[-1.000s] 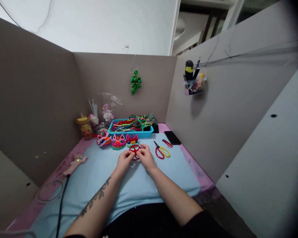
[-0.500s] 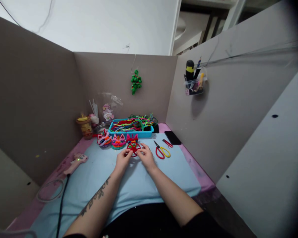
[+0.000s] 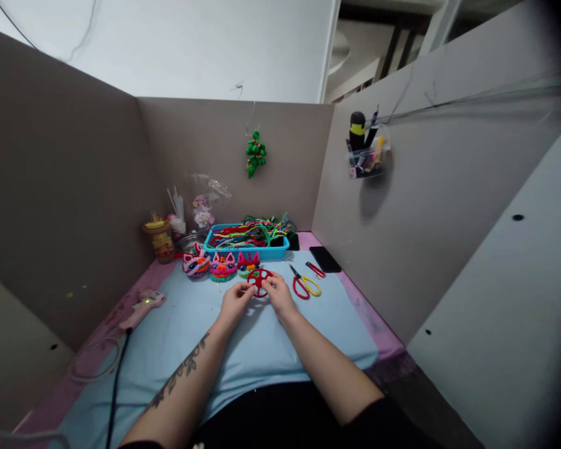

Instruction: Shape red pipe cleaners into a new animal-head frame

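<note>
Red pipe-cleaner wheel (image 3: 260, 282) has turned and shifted toward 1 o'clock; left hand (image 3: 234, 303) and right hand (image 3: 280, 299) both pinch its rim.

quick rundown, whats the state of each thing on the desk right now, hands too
left hand: pinching the red wheel's left edge
right hand: pinching its right edge
red wheel: held upright over the blue mat
scissors: lying shut, untouched
glue gun: lying on its side, green light on
blue tray: heaped with coloured wires
phone: flat, screen dark
three woven faces: in a row, finished-looking
green ornament: hanging on the back wall
</note>
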`<state>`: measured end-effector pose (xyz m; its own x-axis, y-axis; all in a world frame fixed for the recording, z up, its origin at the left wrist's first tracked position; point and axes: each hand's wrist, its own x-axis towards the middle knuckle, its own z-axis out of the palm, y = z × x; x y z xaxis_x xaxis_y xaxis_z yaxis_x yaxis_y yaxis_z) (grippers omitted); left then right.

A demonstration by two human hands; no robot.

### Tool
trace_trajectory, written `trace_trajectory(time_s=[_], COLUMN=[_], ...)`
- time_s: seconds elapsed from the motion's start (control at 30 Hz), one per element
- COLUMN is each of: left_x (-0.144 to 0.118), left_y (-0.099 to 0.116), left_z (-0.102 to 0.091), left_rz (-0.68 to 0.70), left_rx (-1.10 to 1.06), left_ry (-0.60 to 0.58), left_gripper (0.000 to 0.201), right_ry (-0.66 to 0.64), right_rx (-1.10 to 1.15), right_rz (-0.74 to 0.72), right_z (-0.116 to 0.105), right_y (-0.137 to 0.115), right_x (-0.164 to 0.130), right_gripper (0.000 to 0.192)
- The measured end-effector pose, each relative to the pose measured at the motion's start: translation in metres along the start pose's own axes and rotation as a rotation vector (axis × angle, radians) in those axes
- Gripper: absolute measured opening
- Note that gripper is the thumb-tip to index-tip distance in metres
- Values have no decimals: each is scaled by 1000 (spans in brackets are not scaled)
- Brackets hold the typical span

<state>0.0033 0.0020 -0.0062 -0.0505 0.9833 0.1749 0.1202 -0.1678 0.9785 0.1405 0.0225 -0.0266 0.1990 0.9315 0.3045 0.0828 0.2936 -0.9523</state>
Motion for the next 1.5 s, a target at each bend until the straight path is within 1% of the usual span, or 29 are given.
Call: trace_trajectory(time_s=[0.07,0.1,0.2,0.27,0.53,0.63,0.7,0.77,0.8,0.9,0.97,1.0,1.03,1.1,1.13,1.17,1.2,1.27,1.3,1.33,1.43,1.5], left_x=[1,1,0,-1,-2,-1,0,1,1,0,0,0,0,2,2,3,3,3,3,3,2,1], left_y=[3,4,5,4,3,4,4,3,3,3,3,3,3,2,1,1,1,1,1,1,4,7], left_z=[-1,-1,-2,-3,-3,-3,-4,-4,-5,-4,-4,-3,-3,-3,-3,-3,-4,-4,-4,-4,-5,-5], left_rz=[16,20,22,23,74,65,56,19,-11,-93,-114,-117,-117,-129,-149,-181,-220,-294,-319,-332,-335,-342], left_rx=[-28,-44,-29,16,92,58,3,-49,-72,-132,-161,-177,-195,-251,-292,-345,-406,-534,-591,-639,-729,-740], left_ry=[84,91,7,-25,11,22,40,40,28,-41,-81,-77,-49,56,96,102,69,-39,-77,-92,-86,-96], left_gripper=[38,38,34,31,26,29,32,35,37,39,38,38,37,39,41,42,40,36,33,31,25,22], right_ry=[-28,-47,-90,-97,-106,-97,-64,-21,-19,-110,-160,-164,-163,-165,-180,-205,-238,-304,-329,-344,-330,-312], right_rx=[-44,-63,-105,-123,-130,-84,-25,62,118,327,481,552,613,703,732,750,759,758,752,747,754,763], right_rz=[-32,-51,-103,-117,-141,-110,-76,0,56,206,251,262,272,290,297,304,310,317,322,329,357,383], right_z=[0,1,1,2,2,2,1,1,2,4,6,6,7,7,7,7,8,9,9,9,10,9], right_y=[-2,-3,-7,-9,-13,-12,-10,-7,-5,-2,-2,-2,-2,-3,-3,-4,-4,-4,-4,-4,-6,-8], right_x=[-2,-3,-6,-8,-9,-7,-6,-3,-2,0,1,1,1,1,0,0,-1,-3,-4,-5,-5,-5], right_gripper=[22,21,17,15,18,20,22,29,32,37,36,34,32,30,29,28,26,24,24,24,27,28])
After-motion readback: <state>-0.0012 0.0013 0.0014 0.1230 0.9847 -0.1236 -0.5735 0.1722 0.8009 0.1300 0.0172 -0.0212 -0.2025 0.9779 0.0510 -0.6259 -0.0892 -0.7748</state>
